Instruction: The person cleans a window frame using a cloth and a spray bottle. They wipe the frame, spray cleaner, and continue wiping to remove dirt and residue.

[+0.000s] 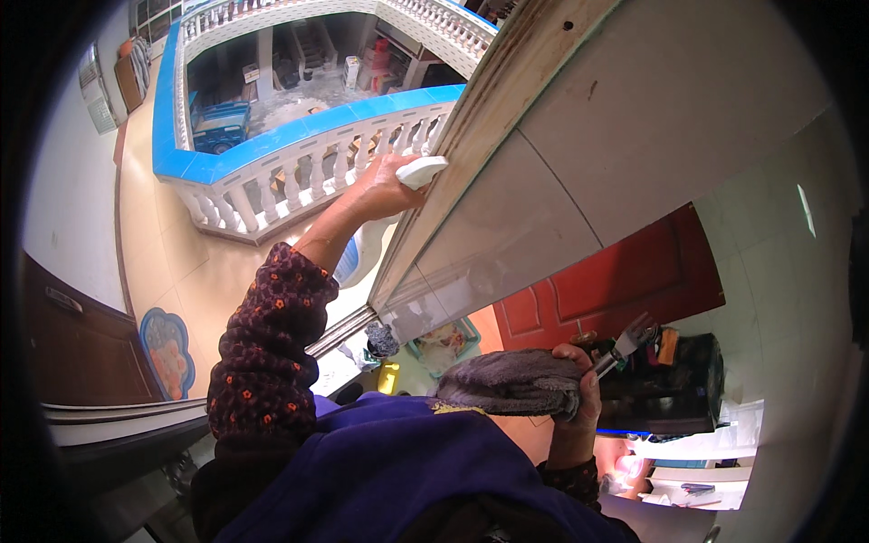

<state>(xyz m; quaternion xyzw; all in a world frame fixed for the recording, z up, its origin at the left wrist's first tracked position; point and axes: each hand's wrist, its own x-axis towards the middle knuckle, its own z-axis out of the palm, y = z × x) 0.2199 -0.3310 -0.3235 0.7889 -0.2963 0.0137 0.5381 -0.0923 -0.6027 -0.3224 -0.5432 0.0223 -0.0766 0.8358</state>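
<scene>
My left hand [388, 186] is wrapped around the neck of a spray bottle. Its white spray head [422, 172] points at a stained, cream-coloured door or window frame [468, 129]. Below the hand hangs the pale bottle body [370, 248] with a blue label, partly hidden by my forearm. In front of my chest, my right hand [580, 387] grips a folded grey-brown towel [512, 383]. A scraper-like tool [628, 346] with a metal shaft and a flat end sticks out beyond that hand; its handle is hidden.
Glossy tiles [516, 203] cover the wall beside the frame. Outside runs a white balustrade [292, 183] with a blue top rail [326, 122] above a courtyard. Indoors are a red door [611, 278], a green basket [468, 332], a yellow container [387, 377] and a dark cabinet [699, 380].
</scene>
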